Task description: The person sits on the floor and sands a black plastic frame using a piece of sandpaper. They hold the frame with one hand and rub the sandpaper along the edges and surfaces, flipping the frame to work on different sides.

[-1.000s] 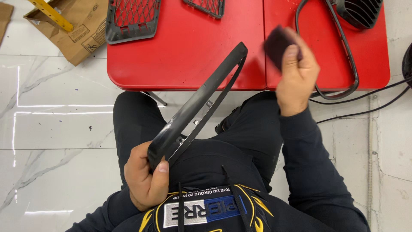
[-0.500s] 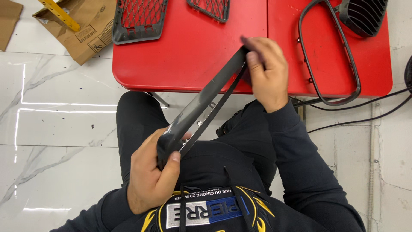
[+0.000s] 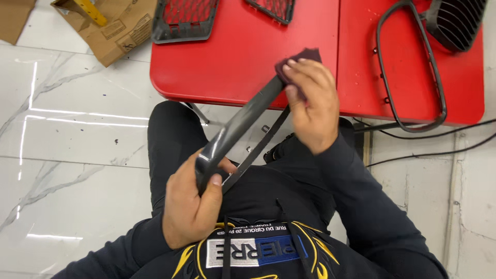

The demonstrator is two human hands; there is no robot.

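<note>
Head view, left to right: cardboard boxes (image 3: 121, 26) lie on the marble floor (image 3: 72, 134). The left hand (image 3: 192, 206) clamps the near end of a dark trim frame (image 3: 243, 126), bracing it slantwise above the lap, thumb on top. The right hand (image 3: 310, 103), wrist bent, presses a maroon pad (image 3: 299, 57) against the frame's far end, over the red table (image 3: 243, 57) where a grille surround (image 3: 408, 67) lies.

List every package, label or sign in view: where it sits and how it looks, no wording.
Cardboard box: on the floor, upper left, beside the red table; brown, with pale stickers.
Cardboard piece: far upper-left corner; plain brown.
Chest patch: on the dark garment, bottom centre; rectangular, white and blue.
</note>
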